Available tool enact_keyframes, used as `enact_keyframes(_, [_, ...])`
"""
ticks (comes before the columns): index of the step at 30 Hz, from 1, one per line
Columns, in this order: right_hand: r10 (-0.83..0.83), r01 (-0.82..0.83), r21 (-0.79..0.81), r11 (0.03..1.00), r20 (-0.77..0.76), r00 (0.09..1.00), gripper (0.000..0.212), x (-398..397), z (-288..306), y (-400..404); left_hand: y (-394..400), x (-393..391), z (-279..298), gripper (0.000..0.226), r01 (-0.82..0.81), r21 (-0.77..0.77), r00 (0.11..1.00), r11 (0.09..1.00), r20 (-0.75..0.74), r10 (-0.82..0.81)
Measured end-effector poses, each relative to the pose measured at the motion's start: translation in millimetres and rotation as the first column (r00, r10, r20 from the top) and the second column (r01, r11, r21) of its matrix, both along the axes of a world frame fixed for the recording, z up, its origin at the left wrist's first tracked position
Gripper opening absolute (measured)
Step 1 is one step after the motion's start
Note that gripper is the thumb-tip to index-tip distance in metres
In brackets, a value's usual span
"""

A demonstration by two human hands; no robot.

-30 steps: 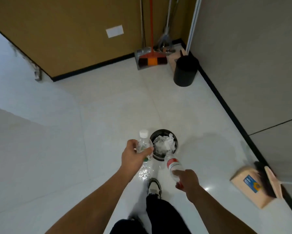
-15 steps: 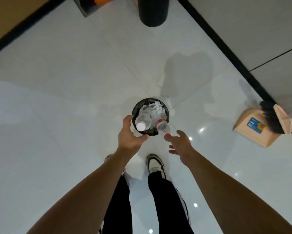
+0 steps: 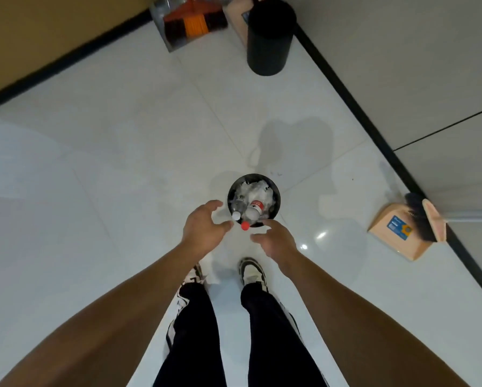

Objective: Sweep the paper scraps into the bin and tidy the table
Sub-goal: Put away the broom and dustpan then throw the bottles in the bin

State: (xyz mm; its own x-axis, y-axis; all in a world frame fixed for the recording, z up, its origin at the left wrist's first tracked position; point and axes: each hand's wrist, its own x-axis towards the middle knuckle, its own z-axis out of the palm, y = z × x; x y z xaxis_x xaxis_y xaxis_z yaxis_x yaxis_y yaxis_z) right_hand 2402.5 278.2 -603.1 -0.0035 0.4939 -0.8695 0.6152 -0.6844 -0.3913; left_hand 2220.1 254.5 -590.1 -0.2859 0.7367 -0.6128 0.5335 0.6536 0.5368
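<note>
The person stood just behind the small black bin (image 3: 230, 196), feet in white and black shoes (image 3: 252, 272) on the shiny white floor (image 3: 108, 169). Both arms reached out over the near edge of the bin. The left hand (image 3: 203, 229) was open, fingers curled a little, holding nothing. The right hand (image 3: 276, 238) was open too and empty, fingers spread.

Inside the bin lay white paper scraps (image 3: 258, 191). Two plastic bottles sat on top of them. The white-capped bottle (image 3: 238, 209) and the red-capped bottle (image 3: 252, 213) both leaned toward the person, and the red cap poked out over the near rim.

To the right of the bin, by the wall, lay a peach dustpan (image 3: 398, 236) with a brush (image 3: 421, 216) on it. Far past the bin stood a tall black bin (image 3: 267, 40), and left of that an orange broom (image 3: 195, 23).
</note>
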Motion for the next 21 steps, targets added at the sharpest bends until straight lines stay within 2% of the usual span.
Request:
enact_keyframes(2, [0.142,-0.141,0.116,0.983,-0.001,0.990,0.050,-14.3,28.4,4.3,1.8,-6.8,30.8,0.057,0.013,0.048,1.000,0.999,-0.029,-0.012])
enact_keyframes(7, [0.360,-0.343,0.268,0.900,-0.013,0.933,0.064,-31.4,73.4,-2.5,-11.2,-22.4,90.3,0.056,0.036,0.136,0.988,0.990,-0.152,-0.015])
enact_keyframes(9, [0.501,-0.470,0.327,0.820,-0.013,0.866,0.063,-38.0,88.4,-5.1,-28.3,-30.0,108.7,0.057,-0.009,0.165,0.978,0.986,-0.206,0.043])
enact_keyframes(13, [0.635,-0.573,0.404,0.713,-0.024,0.772,0.067,-60.4,123.4,-19.6,-89.6,-38.4,143.5,0.057,-0.134,0.211,0.936,0.968,-0.295,0.194])
enact_keyframes(17, [0.817,-0.714,0.490,0.500,0.007,0.577,0.070,-104.4,158.1,-60.7,-170.5,-45.5,177.7,0.059,-0.300,0.277,0.851,0.913,-0.354,0.387])
enact_keyframes(21, [0.944,-0.799,0.542,0.260,0.033,0.330,0.070,-143.3,189.5,-149.5,-287.2,-35.9,205.1,0.063,-0.499,0.313,0.707,0.808,-0.392,0.589])
